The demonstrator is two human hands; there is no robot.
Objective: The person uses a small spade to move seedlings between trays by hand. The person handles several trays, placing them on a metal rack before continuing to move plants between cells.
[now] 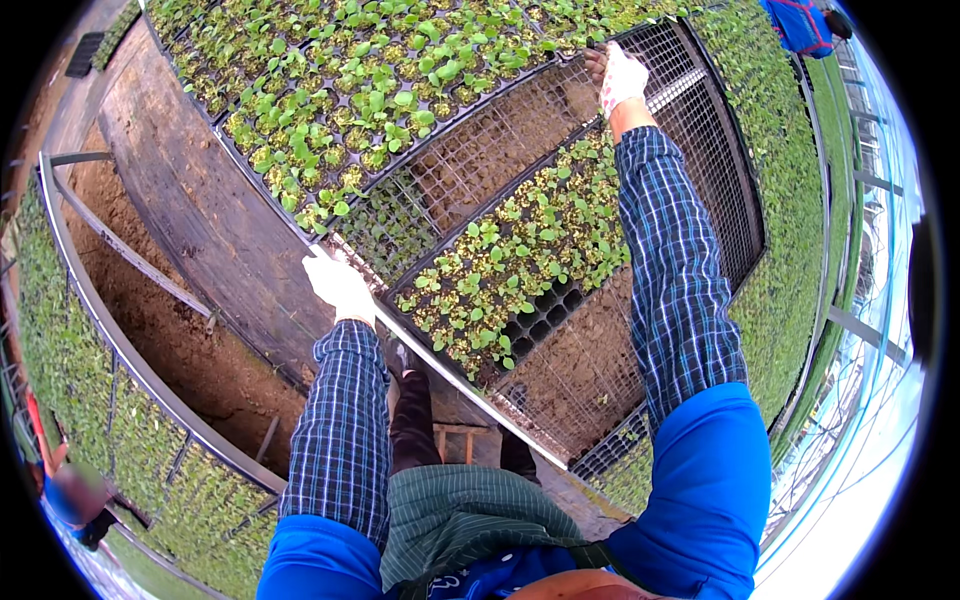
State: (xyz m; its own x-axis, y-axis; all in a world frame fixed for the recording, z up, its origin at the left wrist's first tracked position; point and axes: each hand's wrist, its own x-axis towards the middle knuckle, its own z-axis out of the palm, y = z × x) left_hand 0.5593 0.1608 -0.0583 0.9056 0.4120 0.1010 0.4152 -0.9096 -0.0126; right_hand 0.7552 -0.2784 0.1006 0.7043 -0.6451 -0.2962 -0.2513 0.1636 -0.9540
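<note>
My left hand (339, 285), in a white glove, is closed at the near corner of a black plug tray of leafy seedlings (352, 135); its fingertips are hidden. At the far end of that tray's edge is my right hand (622, 77), in a white glove with pinkish spots and soiled fingertips, its fingers curled at the rim. A second seedling tray (487, 262) lies between my arms, with several bare cells (544, 315) along one side. Both trays lie over a wire-mesh bench top (487, 161), and brown soil shows through the mesh.
The bench's pale metal rail (465, 382) runs in front of my legs. An orange-brown frame (457, 442) stands beneath it. Across the dark-sheeted aisle (187, 187) is another seedling bench (150, 420). Other people are at the upper right (802, 28) and lower left (71, 499).
</note>
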